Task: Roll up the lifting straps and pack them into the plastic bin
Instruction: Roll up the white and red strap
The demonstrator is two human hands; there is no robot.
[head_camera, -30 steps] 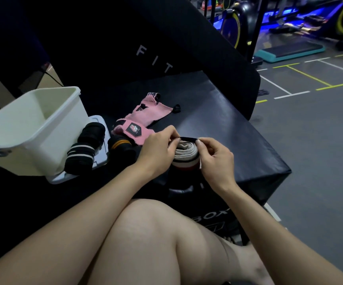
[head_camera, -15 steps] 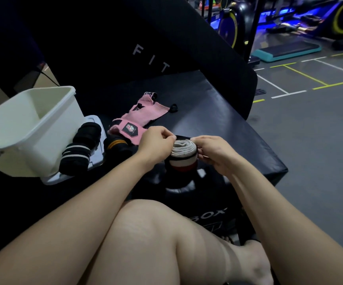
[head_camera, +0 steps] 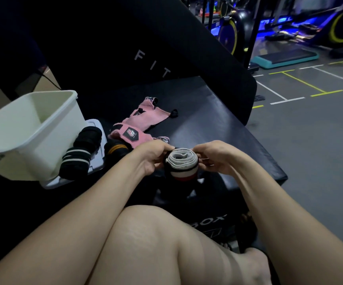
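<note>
So I was roughly midway, judging by the pile. Nearest me, I had the white strap roll point(head_camera: 182, 164) pinched between both hands, just above the table's point(head_camera: 218, 128) near edge. My left hand point(head_camera: 148, 159) had thumb and fingers clenched on the roll's left side, my right hand point(head_camera: 213, 159) curled round its right side, both wrists bent inward. The coil looked nearly wound, so securing it was what remained there.

Further left, two dark rolled wraps point(head_camera: 82, 153) lay on a lid point(head_camera: 96, 123), and a third with an orange stripe point(head_camera: 116, 150) sat next to them, none packed yet. The pink straps point(head_camera: 139, 124) sat unrolled mid-table. The plastic bin point(head_camera: 28, 130), tipped at the left edge, looked empty.
</note>
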